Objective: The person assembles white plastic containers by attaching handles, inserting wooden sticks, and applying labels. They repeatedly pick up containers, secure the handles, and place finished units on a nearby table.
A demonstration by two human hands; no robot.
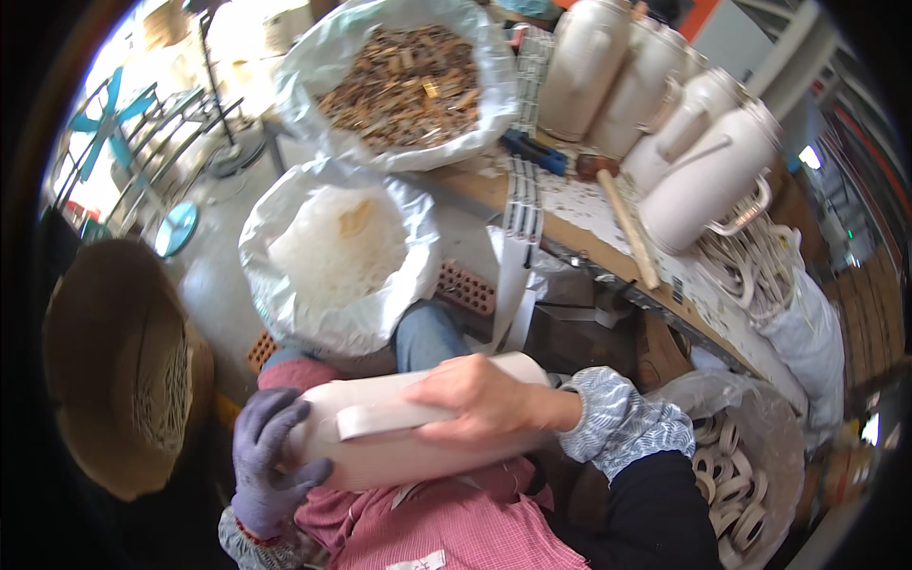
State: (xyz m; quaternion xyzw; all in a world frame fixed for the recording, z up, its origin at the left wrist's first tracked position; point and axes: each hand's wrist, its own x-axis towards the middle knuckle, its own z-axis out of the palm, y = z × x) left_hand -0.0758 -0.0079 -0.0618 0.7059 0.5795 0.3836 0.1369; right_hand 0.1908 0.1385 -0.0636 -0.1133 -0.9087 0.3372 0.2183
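Note:
Across my lap lies a pale cream thermos jug body [385, 462] on its side, with a raised handle [385, 420] facing up. My left hand [271, 454], in a lilac-grey glove, cups its left end, thumb and fingers curled round the edge. From the right, my bare right hand [472, 401] wraps over the top of the jug beside the handle. The far end of the jug is partly hidden behind that hand and wrist.
Ahead stand a white sack of brown scraps [404, 90] and a lined bag of whitish material [332, 247]. The right-hand bench [594, 223] holds several thermos jugs [708, 176] and a wooden-handled mallet [627, 228]. A bag of cream rings [731, 475] stands right; a cardboard drum [109, 380], left.

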